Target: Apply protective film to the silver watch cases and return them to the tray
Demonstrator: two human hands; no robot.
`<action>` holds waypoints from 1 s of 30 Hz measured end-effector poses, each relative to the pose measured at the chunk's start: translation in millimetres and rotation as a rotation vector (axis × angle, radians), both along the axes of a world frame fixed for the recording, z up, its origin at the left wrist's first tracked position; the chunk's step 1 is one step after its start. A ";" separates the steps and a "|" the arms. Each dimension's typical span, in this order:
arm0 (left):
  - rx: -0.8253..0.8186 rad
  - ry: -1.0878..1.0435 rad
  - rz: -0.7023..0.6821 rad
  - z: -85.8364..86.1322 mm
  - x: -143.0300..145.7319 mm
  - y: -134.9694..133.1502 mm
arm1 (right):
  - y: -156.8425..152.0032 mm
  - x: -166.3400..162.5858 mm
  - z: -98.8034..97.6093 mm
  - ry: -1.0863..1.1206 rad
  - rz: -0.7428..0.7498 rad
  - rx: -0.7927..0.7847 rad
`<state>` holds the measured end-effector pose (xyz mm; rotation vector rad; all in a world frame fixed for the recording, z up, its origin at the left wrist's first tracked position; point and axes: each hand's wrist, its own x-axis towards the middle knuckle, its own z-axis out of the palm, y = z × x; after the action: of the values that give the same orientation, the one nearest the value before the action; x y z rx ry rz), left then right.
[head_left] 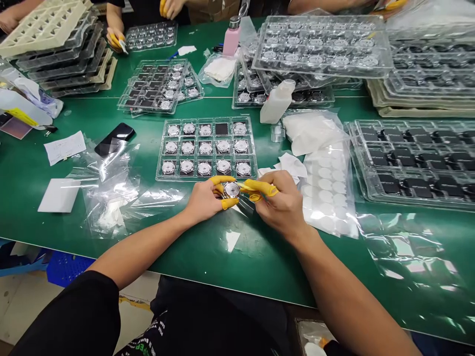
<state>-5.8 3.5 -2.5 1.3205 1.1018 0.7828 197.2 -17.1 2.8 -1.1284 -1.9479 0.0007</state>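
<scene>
A green counter (208, 257) carries clear plastic trays (207, 148) of round metal pieces (223, 146), a phone (114, 139), papers (65, 147) and plastic bags (107, 190).

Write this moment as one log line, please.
Left hand: grips round silver metal disc | Right hand: yellow-cotted fingers at disc's edge | Nearby: clear plastic tray of matching discs

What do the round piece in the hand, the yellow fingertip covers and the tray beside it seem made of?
The round piece looks like polished metal, bright with mirror-like reflections. The yellow finger cots look like thin matte rubber, stretched snugly. The tray seems clear moulded plastic, glossy and see-through.
</scene>
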 end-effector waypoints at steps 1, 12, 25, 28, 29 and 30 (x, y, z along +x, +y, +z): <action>0.006 0.005 -0.007 0.2 -0.1 0.0 | -1.3 -2.3 1.2 -0.011 0.012 -0.034; 0.047 0.062 -0.053 0.4 -2.9 -1.0 | -0.9 5.2 13.2 0.207 0.220 -0.573; 0.147 0.055 -0.130 -4.2 -2.5 0.8 | -0.6 -3.4 1.1 0.578 0.092 -0.862; 0.092 0.012 -0.102 -4.8 -1.0 0.0 | 1.2 -10.4 7.8 0.720 0.003 -0.838; 0.060 -0.011 -0.079 -4.3 -0.5 -0.2 | 9.4 -7.7 11.9 0.769 -0.055 -0.777; 0.032 -0.029 -0.062 -3.7 0.0 -0.4 | 22.2 -4.1 16.2 0.810 -0.115 -0.708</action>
<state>-5.7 3.1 -6.2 1.3601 1.0240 0.7742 193.2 5.1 19.0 -1.3810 -1.1489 0.9940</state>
